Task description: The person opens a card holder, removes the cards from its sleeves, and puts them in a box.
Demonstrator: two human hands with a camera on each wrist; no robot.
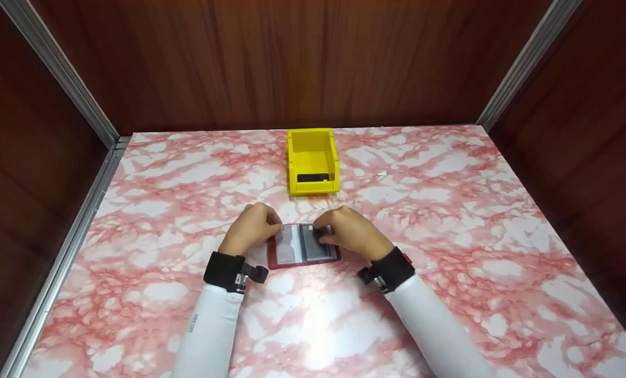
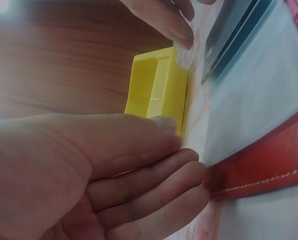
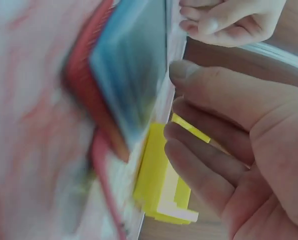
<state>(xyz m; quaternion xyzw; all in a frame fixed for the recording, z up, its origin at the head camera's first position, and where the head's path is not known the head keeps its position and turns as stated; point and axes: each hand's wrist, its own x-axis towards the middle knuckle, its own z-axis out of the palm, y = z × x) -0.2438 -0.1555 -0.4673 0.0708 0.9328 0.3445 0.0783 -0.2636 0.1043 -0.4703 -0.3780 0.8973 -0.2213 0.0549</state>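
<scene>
A red card holder (image 1: 273, 259) with pale stitching lies spread out on the table, its clear plastic sleeves (image 1: 286, 247) facing up. On its right half, a stack of dark sleeves (image 1: 315, 247) rises a little. My left hand (image 1: 252, 228) is at the holder's upper left edge; in the left wrist view its loosely bent fingertips meet the red cover's corner (image 2: 259, 172). Over the dark sleeves is my right hand (image 1: 352, 231), thumb and fingers apart. The right wrist view shows a gap between these fingers (image 3: 204, 165) and the sleeves (image 3: 131, 65), with nothing gripped.
Beyond the hands, a yellow bin (image 1: 314, 188) stands near the table's back edge, with a dark rectangular piece (image 1: 313, 178) at its front. A pink strap (image 3: 103, 170) hangs off the holder's side. Wood-grain panels (image 1: 302, 63) wall the marbled red-and-white table (image 1: 187, 184).
</scene>
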